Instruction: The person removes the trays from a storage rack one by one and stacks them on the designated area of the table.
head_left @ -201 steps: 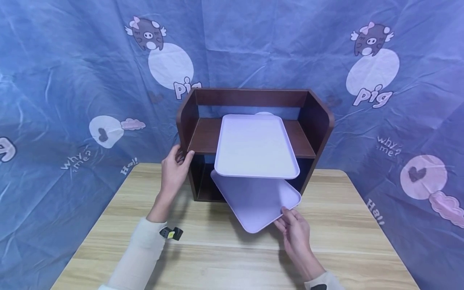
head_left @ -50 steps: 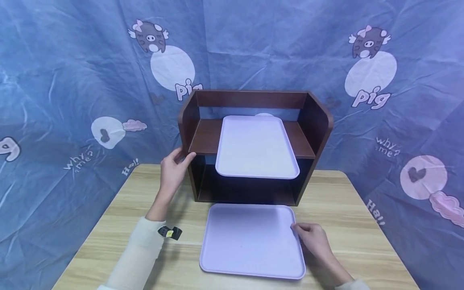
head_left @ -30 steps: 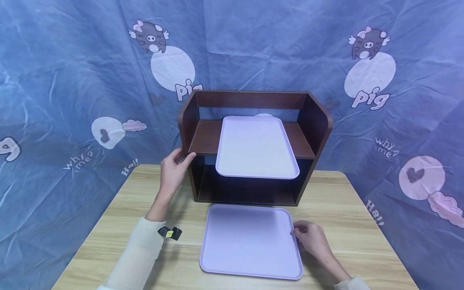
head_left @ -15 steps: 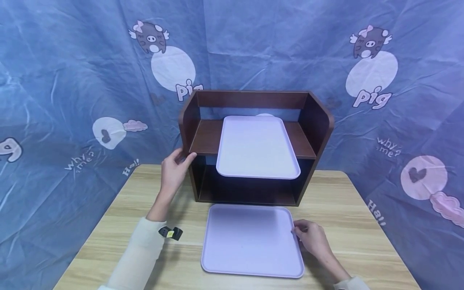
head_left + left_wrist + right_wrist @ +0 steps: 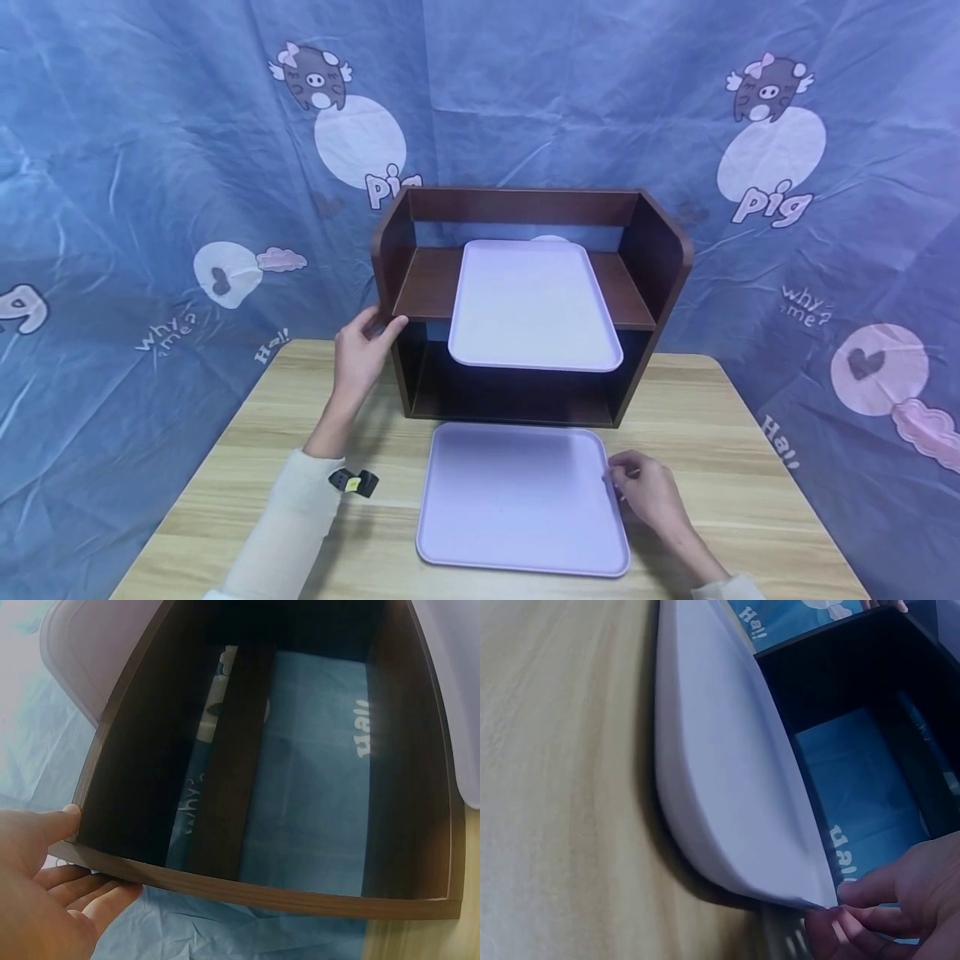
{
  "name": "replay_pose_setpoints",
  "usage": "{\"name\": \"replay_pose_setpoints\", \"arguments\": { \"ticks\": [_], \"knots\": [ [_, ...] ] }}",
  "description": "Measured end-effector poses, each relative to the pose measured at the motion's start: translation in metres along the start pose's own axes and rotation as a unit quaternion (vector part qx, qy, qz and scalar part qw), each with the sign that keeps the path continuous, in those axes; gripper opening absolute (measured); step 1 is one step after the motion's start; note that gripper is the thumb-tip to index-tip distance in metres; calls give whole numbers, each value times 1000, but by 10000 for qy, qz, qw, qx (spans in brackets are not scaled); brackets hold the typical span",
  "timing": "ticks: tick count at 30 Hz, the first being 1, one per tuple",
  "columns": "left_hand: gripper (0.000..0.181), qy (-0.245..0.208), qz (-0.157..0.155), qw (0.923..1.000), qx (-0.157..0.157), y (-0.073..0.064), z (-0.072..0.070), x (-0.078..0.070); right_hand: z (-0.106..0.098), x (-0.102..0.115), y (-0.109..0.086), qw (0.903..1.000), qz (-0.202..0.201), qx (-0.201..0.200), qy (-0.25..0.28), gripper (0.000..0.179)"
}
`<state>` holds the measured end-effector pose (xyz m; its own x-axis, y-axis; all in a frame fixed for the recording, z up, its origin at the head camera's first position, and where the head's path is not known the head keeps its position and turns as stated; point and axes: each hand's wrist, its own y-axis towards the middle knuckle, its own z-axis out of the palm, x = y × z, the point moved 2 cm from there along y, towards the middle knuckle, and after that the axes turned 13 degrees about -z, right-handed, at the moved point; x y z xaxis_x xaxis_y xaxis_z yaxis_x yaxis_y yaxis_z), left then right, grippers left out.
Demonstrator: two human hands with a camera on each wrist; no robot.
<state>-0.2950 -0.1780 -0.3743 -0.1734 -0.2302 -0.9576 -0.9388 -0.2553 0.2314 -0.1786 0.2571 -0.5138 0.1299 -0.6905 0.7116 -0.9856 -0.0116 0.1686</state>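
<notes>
We look down on two bare hands at a wooden counter (image 5: 247, 450). A dark brown shelf (image 5: 522, 207) stands toward the counter's far edge, between its left and right edges. In front of it, toward the near edge, which runs out of view, lies a lilac tray (image 5: 521, 500). The right hand (image 5: 648, 492) has thumb and fingertips nearly together, pinching the tray's right rim; we cannot tell whether that rim is lifted. The left hand (image 5: 360, 358) is half curled, gripping the shelf's left side, thumb on the middle board's front edge. A second tray (image 5: 534, 308) sits on that board and overhangs its front. We judge that handling the lower tray well means moving it level and slowly, since a one-sided pinch could twist it, and bracing the shelf firmly with the left hand, as a bump could tip the overhanging tray.
</notes>
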Motion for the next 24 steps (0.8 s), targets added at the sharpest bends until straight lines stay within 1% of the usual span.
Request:
{"name": "replay_pose_setpoints", "arguments": {
  "ticks": [7, 10, 14, 18, 22, 24],
  "knots": [
    [47, 53, 12, 10000, -28, -1, 2, 0, -7, 9, 3, 9992, -24, -113, 377, 11],
    [46, 85, -8, 10000, -48, -2, 2, 0, -11, 15, 4, 9983, -73, -100, 561, 13],
    [45, 86, -15, 10000, -47, -2, 1, 0, -16, 24, 5, 9960, -21, -82, 885, 15],
    [46, 79, -46, 10000, -24, -3, 1, -1, -19, 34, 7, 9920, 54, -118, 1257, 19],
    [47, 140, -78, 9999, -60, -2, 1, -2, -23, 47, 11, 9865, 37, -155, 1628, 26],
    [46, 185, -78, 9998, -65, -1, 1, -1, -25, 55, 13, 9805, 4, -174, 1957, 28]
  ]
}}
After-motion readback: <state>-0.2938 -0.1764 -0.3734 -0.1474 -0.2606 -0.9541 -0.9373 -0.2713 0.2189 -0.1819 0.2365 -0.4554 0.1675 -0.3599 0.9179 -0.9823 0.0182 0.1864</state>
